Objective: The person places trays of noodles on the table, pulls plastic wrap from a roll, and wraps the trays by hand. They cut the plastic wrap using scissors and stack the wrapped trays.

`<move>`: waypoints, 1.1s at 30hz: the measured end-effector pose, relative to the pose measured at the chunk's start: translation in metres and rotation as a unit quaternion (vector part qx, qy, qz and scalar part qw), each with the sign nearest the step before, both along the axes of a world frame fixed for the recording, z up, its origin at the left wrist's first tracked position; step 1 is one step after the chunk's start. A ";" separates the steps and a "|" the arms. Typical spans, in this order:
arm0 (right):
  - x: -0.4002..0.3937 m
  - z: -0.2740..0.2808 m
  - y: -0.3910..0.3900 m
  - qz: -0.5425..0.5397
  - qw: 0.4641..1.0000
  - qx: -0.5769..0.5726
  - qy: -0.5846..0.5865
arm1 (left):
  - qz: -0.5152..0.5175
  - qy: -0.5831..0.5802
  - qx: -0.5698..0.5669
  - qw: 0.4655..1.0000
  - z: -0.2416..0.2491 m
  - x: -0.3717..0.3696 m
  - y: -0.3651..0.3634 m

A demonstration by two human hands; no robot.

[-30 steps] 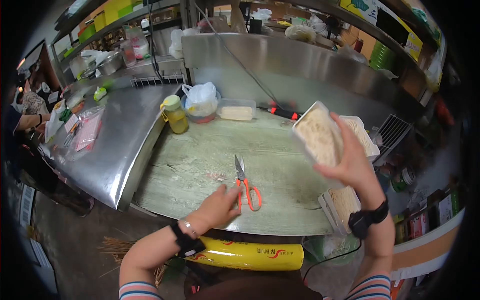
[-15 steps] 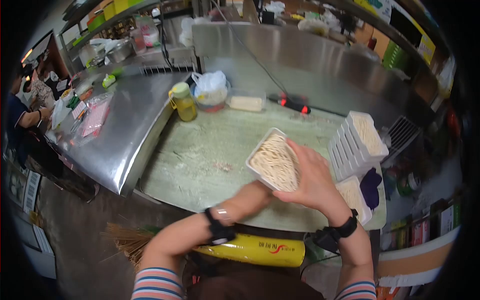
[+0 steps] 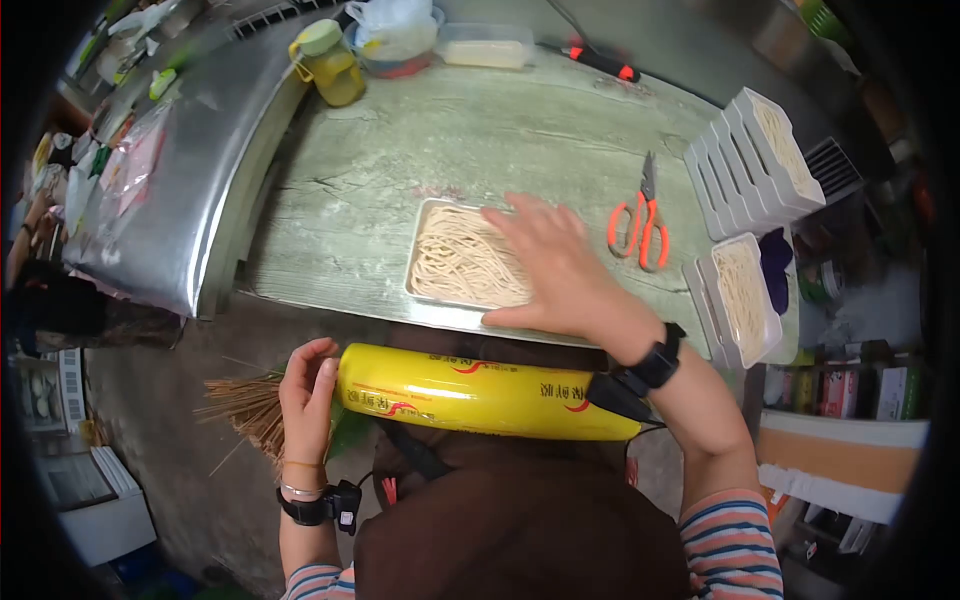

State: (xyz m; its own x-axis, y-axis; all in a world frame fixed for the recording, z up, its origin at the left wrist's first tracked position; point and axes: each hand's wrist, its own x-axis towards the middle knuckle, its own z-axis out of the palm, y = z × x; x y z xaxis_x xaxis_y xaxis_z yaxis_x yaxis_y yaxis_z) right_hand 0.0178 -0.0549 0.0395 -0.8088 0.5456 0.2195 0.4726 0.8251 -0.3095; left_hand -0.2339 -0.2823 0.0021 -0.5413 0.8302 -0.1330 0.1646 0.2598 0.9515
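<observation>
A white tray of pale noodles (image 3: 465, 255) lies on the worktable near its front edge. My right hand (image 3: 560, 265) spans the tray's right end, fingers at the far rim and thumb at the near rim, hiding that end. My left hand (image 3: 308, 395) is at the left end of a yellow roll printed with Chinese characters (image 3: 480, 392); its fingers are loosely curved, with the thumb close to the roll's end. The roll lies crosswise between my body and the table. Orange-handled scissors (image 3: 640, 225) rest right of my right hand.
More noodle trays (image 3: 745, 300) stand at the right, before a stack of white trays (image 3: 755, 165) and a purple cloth (image 3: 775, 270). A yellow-green bottle (image 3: 332, 65), a bagged bowl (image 3: 395, 35) and a clear container (image 3: 487, 48) line the back. A steel counter (image 3: 190, 180) adjoins at left.
The noodle tray has come down from my raised right hand onto the table. My left hand has moved left from below the tray to the yellow roll's end. The view has tilted downward.
</observation>
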 end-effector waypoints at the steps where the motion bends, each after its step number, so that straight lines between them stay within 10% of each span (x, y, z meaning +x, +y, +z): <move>1: 0.015 0.013 -0.004 -0.007 0.999 -0.035 0.032 | -0.005 -0.021 0.021 1.000 -0.009 -0.001 -0.001; 6: 0.107 0.043 -0.049 -0.111 0.970 -0.195 0.097 | -0.008 -0.087 0.073 0.994 -0.016 0.013 0.002; 27: 0.124 0.009 -0.100 -0.019 0.999 -0.045 -0.014 | 0.045 -0.171 -0.016 0.984 -0.032 0.017 0.003; 33: 0.140 0.015 -0.119 -0.074 0.968 -0.240 0.019 | 0.041 -0.172 -0.008 0.984 -0.033 0.017 0.000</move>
